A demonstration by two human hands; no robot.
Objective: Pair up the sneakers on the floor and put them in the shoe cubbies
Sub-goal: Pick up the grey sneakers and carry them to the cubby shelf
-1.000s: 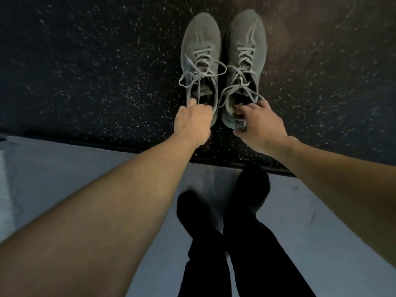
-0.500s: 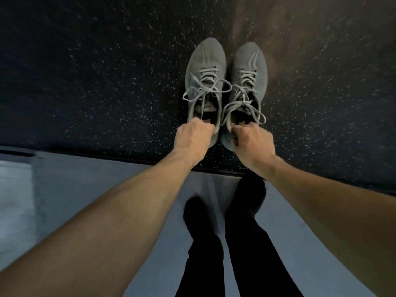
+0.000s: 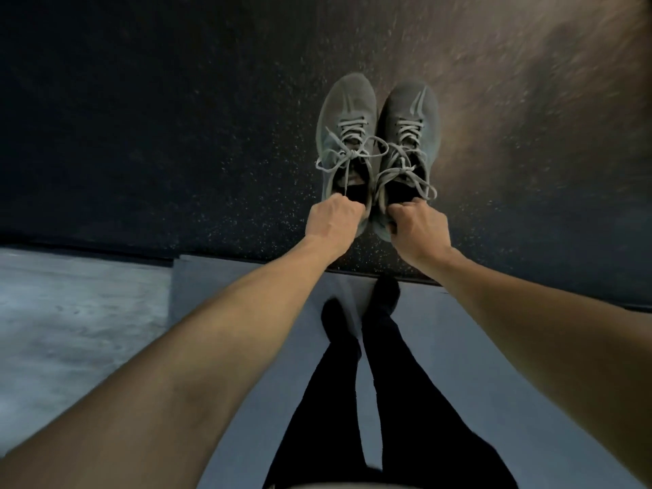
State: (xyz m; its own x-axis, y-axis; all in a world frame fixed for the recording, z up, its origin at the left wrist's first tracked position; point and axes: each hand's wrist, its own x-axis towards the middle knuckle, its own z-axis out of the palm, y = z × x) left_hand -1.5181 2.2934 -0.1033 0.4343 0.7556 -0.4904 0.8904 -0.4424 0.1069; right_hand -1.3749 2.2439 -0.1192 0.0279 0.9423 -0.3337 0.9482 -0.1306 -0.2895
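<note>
Left fingers (image 3: 347,202) curled over the heel collar of the left sneaker (image 3: 344,135), gripping it from the back. Right fingers (image 3: 405,208) curled the same way round the heel collar of the right sneaker (image 3: 409,142), thumb side tucked against the heel. Behind them, left hand (image 3: 331,220) and right hand (image 3: 420,231), knuckles up, both arms stretched forward.

2 grey sneakers side by side, sides touching or nearly so, toes pointing away, already matched as 1 pair. Hard to tell whether resting on the dark speckled floor (image 3: 176,135) or just lifted off it. Laces (image 3: 356,158) tied in loose bows, loops flopping outward and across between the 2 shoes.

Probably light, with soft knit uppers and a stiffer heel and sole; collar likely to fold a little under the grip but firm enough to carry by. Best hold: exactly there, at the heel rim, 1 per hand. Loose loops likely to swing and snag on a cubby edge.

Below: black-clad legs (image 3: 388,382) on a paler grey floor strip (image 3: 247,294). No cubbies in view.
</note>
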